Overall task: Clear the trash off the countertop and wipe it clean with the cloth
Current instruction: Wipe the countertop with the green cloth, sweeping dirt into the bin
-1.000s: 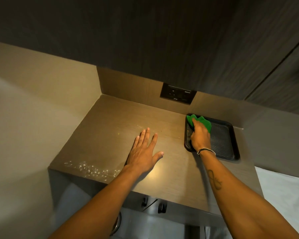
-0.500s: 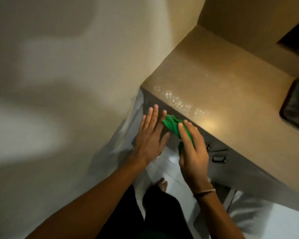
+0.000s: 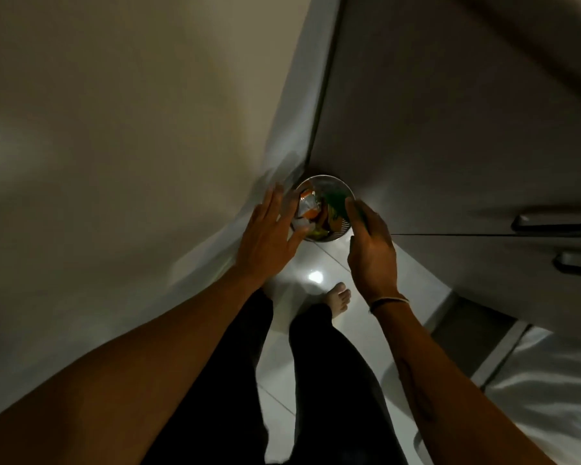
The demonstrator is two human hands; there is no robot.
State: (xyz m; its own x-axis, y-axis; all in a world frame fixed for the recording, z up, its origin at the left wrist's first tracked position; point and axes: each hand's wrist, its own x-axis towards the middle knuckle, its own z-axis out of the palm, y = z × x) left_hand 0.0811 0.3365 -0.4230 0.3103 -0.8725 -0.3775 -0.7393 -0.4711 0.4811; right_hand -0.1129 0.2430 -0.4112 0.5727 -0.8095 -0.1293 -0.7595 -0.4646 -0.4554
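Note:
I look straight down at a round metal bin on the floor, in the corner between wall and cabinet. It holds crumpled wrappers, orange and silver. My left hand hovers flat and open over the bin's left rim, fingers spread. My right hand is over the bin's right rim, gripping the green cloth, which hangs blurred above the bin's opening. The countertop is out of view.
Grey cabinet doors with dark handles stand to the right of the bin. A pale wall fills the left. My legs and a bare foot stand on the glossy white tile floor.
The view has swung from the countertop down to the floor bin. Both hands moved from the counter's edge to above the bin; the right hand still carries the green cloth.

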